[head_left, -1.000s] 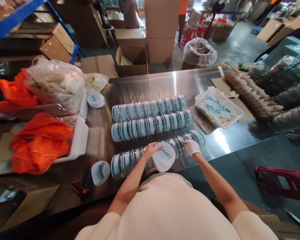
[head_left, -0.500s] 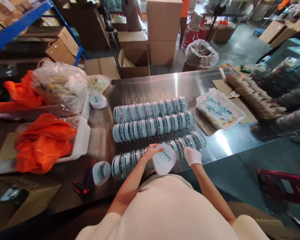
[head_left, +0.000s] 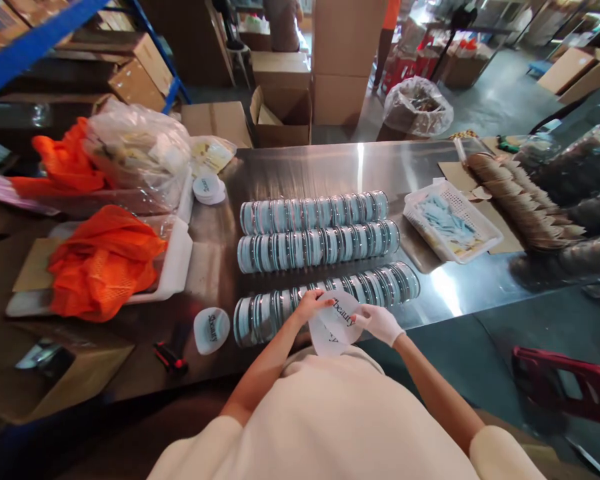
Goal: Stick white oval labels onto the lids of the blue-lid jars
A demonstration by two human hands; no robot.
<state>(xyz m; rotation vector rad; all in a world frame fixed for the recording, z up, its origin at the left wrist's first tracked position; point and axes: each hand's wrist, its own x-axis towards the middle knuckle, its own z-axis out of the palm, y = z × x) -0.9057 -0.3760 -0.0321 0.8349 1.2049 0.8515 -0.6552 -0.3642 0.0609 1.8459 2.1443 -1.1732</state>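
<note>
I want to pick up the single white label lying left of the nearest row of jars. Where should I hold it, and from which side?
Take the label by its near edge, coming from the table front. It lies flat and thin, apart from the row of jars, so fingers must slide under the rim; the black tool lies just left of it.

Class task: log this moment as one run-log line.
left hand: grips label sheet | right hand: gloved, pinches sheet edge | nearest jar row: behind sheet

Orange mesh bags (head_left: 103,263) fill a white tray (head_left: 177,263) at the tabletop's (head_left: 300,170) left (a clear plastic bag (head_left: 135,150) behind); a white basket (head_left: 453,223) and brown paper stack (head_left: 523,193) sit right
</note>
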